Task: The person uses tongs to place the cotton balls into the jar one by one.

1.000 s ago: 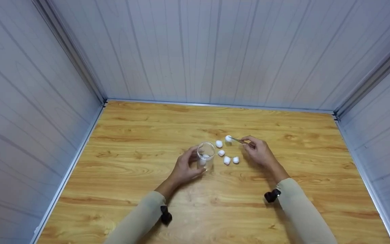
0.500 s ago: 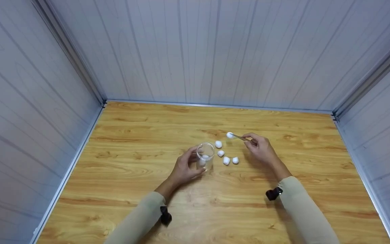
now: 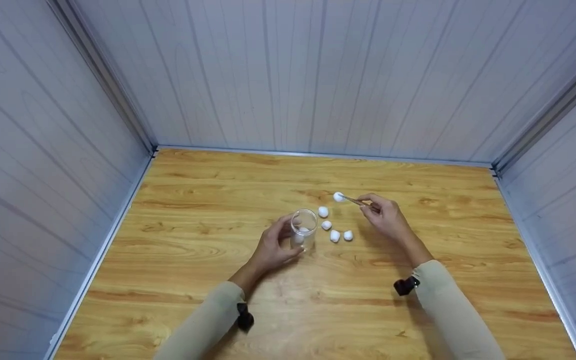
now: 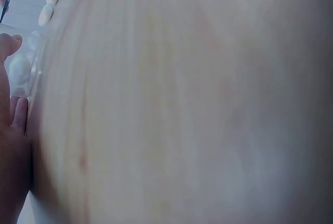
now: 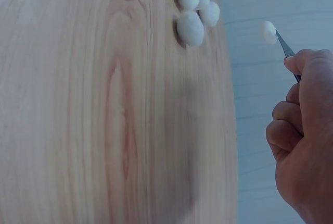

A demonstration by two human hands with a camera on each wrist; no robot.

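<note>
My right hand (image 3: 387,219) grips metal tweezers (image 3: 357,201), whose tips pinch a white cotton ball (image 3: 338,197) held up off the table. In the right wrist view the pinched cotton ball (image 5: 269,32) hangs at the tweezer points. My left hand (image 3: 273,246) holds a clear glass jar (image 3: 304,220) upright, fingers on its far side and thumb at the near side. White cotton (image 4: 20,69) shows through the jar wall in the left wrist view. Between the jar and the right hand, several loose cotton balls (image 3: 335,236) lie on the wood.
A wood-grain table (image 3: 193,210) carries everything. Pale panel walls (image 3: 293,75) enclose it at the back and both sides, with metal edging along the bottom. Black wrist cameras (image 3: 406,286) are strapped over the light sleeves.
The right hand has raised the tweezers and the cotton ball slightly, away from the person, lifting it off the table. The left hand and the jar stay put.
</note>
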